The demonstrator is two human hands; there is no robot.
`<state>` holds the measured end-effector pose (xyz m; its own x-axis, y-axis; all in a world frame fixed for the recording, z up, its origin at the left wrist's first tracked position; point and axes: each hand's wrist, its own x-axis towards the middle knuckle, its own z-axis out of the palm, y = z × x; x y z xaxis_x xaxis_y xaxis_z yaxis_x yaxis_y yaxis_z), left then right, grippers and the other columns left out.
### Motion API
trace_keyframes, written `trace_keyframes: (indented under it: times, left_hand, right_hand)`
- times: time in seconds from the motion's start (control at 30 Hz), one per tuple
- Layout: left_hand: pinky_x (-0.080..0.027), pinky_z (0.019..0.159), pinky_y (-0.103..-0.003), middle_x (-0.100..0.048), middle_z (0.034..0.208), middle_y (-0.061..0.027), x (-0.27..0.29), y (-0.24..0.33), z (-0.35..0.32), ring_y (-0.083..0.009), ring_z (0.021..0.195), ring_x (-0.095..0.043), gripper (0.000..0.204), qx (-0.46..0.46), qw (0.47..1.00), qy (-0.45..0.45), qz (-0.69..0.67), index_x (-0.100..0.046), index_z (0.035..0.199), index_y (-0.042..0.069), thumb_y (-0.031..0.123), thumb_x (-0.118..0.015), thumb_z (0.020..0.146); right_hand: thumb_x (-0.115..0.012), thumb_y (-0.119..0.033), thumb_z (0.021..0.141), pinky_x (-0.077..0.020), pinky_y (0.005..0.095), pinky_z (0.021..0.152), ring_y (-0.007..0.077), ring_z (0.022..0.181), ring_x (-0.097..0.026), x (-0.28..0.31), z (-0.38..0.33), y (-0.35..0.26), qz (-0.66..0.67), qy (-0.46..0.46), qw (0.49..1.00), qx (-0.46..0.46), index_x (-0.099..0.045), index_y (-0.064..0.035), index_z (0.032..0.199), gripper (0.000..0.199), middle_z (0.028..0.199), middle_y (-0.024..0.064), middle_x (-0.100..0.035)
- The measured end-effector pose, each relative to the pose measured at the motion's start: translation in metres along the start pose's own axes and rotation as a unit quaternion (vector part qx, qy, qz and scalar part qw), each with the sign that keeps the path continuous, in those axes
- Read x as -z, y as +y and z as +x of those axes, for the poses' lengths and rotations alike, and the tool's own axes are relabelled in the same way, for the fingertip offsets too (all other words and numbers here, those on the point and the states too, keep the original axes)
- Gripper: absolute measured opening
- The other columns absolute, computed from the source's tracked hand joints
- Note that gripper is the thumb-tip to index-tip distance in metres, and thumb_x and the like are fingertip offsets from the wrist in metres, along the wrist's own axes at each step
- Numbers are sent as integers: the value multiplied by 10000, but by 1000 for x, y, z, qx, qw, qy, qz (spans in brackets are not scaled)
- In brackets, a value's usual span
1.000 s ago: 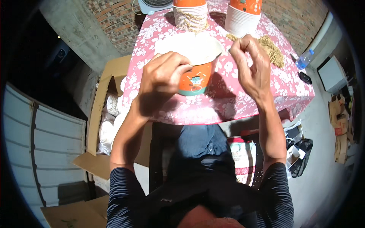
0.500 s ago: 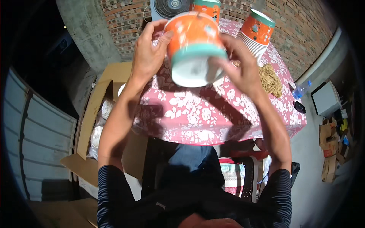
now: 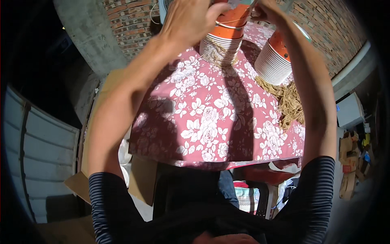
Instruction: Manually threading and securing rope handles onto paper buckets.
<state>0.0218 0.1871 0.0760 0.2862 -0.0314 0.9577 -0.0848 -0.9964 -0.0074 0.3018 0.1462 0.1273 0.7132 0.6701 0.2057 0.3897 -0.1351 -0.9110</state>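
A stack of nested paper tubs [image 3: 222,46] stands at the far middle of the table, its upper part orange and its lower part a column of white rims. The topmost orange tub [image 3: 235,15] is partly cut off by the upper edge. My left hand [image 3: 191,18] grips it from the left, with the thumb against its side. On the opposite side, my right hand [image 3: 269,10] has its fingers curled at the tub's edge, partly out of view. A second stack of tubs [image 3: 274,61] stands to the right, partly hidden by my right forearm.
A tangled tan fibre bundle [image 3: 290,103] lies on the right of the pink floral tablecloth [image 3: 207,126], and some strands cling to the middle stack. An open cardboard box [image 3: 142,179] is at the left. More cardboard [image 3: 348,150] lies on the floor at the right.
Both hands have moved up and away from me with the tub, from above the near table to the middle stack. The view has shifted, showing more of both stacks' white rims.
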Motion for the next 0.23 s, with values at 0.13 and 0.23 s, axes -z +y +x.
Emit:
trace_keyframes:
  times: [0.13, 0.23]
  left_hand:
    - [-473, 1052, -491, -624, 1275, -291, -56, -29, 57, -442, 1218, -591, 482, -113, 989, 47, 87, -603, 1313, -30, 214, -729, 917]
    - [-464, 1104, -461, -633, 1347, -286, -85, -47, 80, -437, 1264, -597, 614, 129, 934, -300, 146, -642, 1310, -19, 415, -756, 891]
  right_hand:
    - [-300, -859, 953, -596, 524, 518, 258, 452, -534, 12, 22, 54, 99, -29, 994, 45, -590, -32, 729, 905, 546, 99, -495]
    - [-259, -884, 932, -550, 470, 425, 240, 448, -556, 2, 22, 112, -39, -30, 978, 204, -75, -222, 1689, 1022, 692, 139, -655]
